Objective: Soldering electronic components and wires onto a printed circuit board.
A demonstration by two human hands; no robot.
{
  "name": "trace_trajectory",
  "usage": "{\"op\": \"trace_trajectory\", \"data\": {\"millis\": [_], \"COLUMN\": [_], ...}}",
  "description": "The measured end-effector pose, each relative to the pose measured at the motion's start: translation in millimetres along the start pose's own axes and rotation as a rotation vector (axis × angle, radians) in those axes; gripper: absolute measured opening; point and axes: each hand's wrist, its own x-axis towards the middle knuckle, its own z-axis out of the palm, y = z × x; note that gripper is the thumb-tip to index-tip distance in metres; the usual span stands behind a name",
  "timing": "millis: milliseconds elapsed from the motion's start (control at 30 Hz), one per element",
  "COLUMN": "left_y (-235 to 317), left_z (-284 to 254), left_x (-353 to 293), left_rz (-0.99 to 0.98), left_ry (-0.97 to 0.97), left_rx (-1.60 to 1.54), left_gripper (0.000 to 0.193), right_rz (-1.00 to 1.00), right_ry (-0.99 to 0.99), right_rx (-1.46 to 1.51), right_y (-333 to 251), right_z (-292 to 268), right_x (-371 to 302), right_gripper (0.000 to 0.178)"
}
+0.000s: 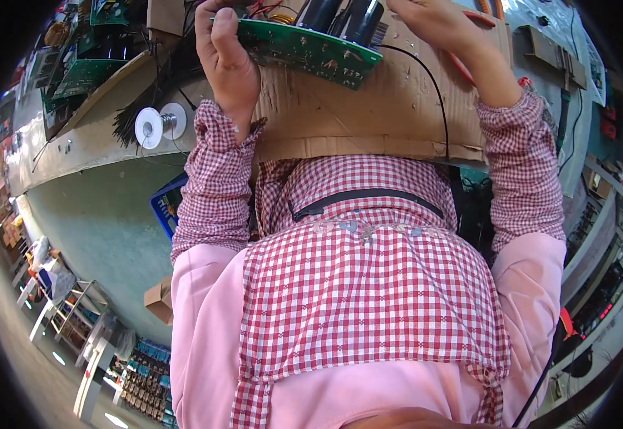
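My left hand is closed on the left end of a green circuit board, with the thumb along its edge. The board is tilted, and its solder-dotted side shows toward me. Large black cylindrical capacitors stand up behind it, beside a yellow-copper coil and thin red wires. My right hand is just right of the capacitors at the top edge of the picture. Its fingertips are cut off there, so what they touch is hidden. A black cable curves from the board's right end down over the cardboard.
Cardboard covers the bench edge before me. A spool of solder wire sits left, by a bundle of black wires. More green boards are stacked at far left. Red-handled tools lie near my right wrist.
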Motion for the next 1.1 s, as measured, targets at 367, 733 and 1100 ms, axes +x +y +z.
{"op": "trace_trajectory", "data": {"millis": [367,733,1100], "left_y": [-6.5,-8.0,-14.1], "left_z": [0.9,2.8,5.2], "left_x": [-0.2,-1.8,2.3], "left_rz": [0.087,0.094,0.116], "left_ry": [0.019,0.033,-0.024], "left_rx": [-0.008,-0.055,-0.143], "left_gripper": [0.036,0.036,0.034], "right_rz": [-0.115,-0.242,0.126], "right_ry": [-0.290,-0.293,-0.203], "right_rx": [-0.621,-0.693,-0.340], "right_y": [-35.2,-22.4,-55.3], "right_z": [-23.6,-22.0,-21.3], "right_x": [5.2,4.0,-48.3], "right_gripper": [0.018,0.023,0.029]}}
